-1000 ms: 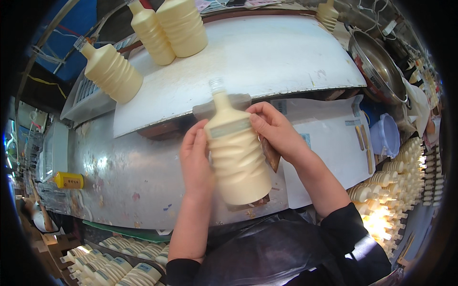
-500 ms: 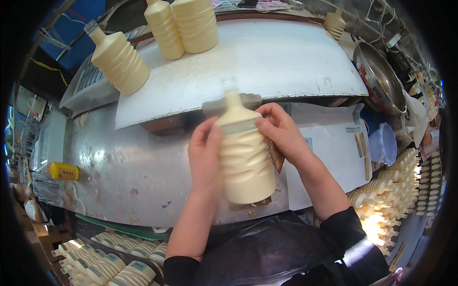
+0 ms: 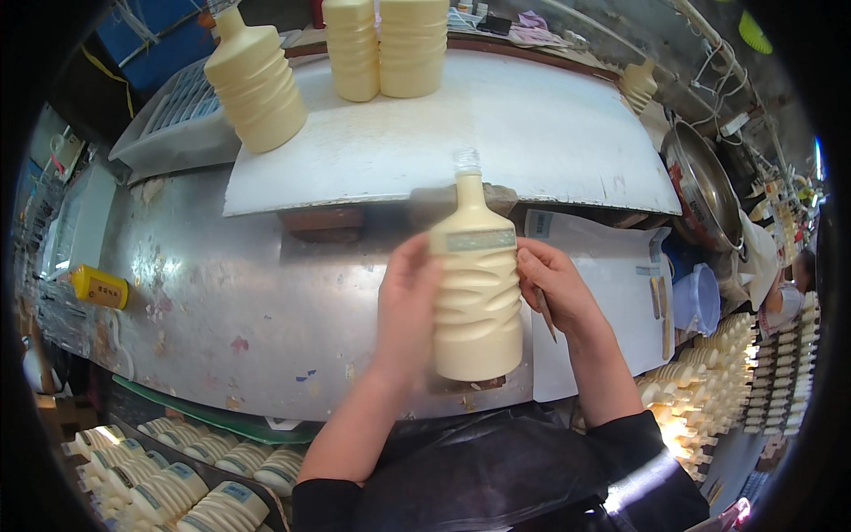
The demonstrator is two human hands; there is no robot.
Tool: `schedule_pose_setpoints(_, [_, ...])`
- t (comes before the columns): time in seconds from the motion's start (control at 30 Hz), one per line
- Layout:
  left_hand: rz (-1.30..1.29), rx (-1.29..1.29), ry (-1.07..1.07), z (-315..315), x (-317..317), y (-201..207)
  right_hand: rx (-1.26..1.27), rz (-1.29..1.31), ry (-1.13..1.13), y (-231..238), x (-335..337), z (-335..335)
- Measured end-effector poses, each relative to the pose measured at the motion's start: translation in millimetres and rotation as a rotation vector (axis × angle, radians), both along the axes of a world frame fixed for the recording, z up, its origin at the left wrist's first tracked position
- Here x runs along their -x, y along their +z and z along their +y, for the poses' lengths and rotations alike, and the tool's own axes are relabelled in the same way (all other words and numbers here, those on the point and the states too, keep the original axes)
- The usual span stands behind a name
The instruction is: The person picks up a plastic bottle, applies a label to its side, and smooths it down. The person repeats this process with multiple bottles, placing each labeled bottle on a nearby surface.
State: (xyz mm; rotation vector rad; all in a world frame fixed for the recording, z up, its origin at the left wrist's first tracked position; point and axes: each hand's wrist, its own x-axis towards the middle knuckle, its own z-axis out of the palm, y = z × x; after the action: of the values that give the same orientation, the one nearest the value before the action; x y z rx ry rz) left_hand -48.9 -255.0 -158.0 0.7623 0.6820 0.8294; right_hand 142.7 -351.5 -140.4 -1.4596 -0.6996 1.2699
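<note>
Near left, labelled bottles (image 3: 222,510) lie in rows, cut off at the lower rim, while mid-scene the right hand (image 3: 557,279) has its fingers on the right edge of an opaque cream bottle (image 3: 477,310), contents hidden, over the metal surface (image 3: 266,301), also gripping a pointed tool (image 3: 547,315); the left hand (image 3: 409,301) is blurred at the bottle's left edge, its grasp impossible to tell. Right stands a lavender bucket (image 3: 697,301), its inside unclear. Far left, a translucent bin (image 3: 177,151) holds striped pieces; two bottles (image 3: 412,58) beyond have cut-off tops.
</note>
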Motion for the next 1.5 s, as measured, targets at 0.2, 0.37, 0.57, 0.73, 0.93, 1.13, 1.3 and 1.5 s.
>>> schedule_pose_setpoints(0.2, [0.081,-0.152,0.022,6.9,-5.3,-2.8,-0.091,-0.2,-0.166,14.7,8.7,19.9])
schedule_pose_setpoints(0.37, [0.088,-0.05,0.048,8.1,-12.9,8.9,-0.037,-0.311,-0.157,17.9,12.0,31.0])
schedule_pose_setpoints(0.57, [0.066,-0.028,0.058,9.2,-14.1,6.2,-0.042,-0.397,-0.16,13.4,11.3,31.5])
schedule_pose_setpoints(0.73, [0.082,-0.078,0.066,9.3,-13.8,-0.7,-0.04,-0.385,-0.16,12.7,11.3,32.3])
schedule_pose_setpoints(0.93, [0.133,-0.141,-0.014,2.0,-4.2,1.5,-0.071,-0.224,-0.202,16.6,10.7,27.8])
schedule_pose_setpoints(1.13, [0.367,-0.429,-0.115,-14.4,4.1,-2.0,0.028,-0.094,-0.157,-7.2,-1.7,4.9])
schedule_pose_setpoints(1.3, [0.575,-0.65,-0.103,-16.3,0.7,4.8,0.015,-0.185,-0.055,-9.8,1.7,-3.7])
schedule_pose_setpoints(1.5, [0.198,-0.214,-0.174,-10.4,2.5,-13.9,-0.092,-0.478,-0.019,21.2,15.1,-6.9])
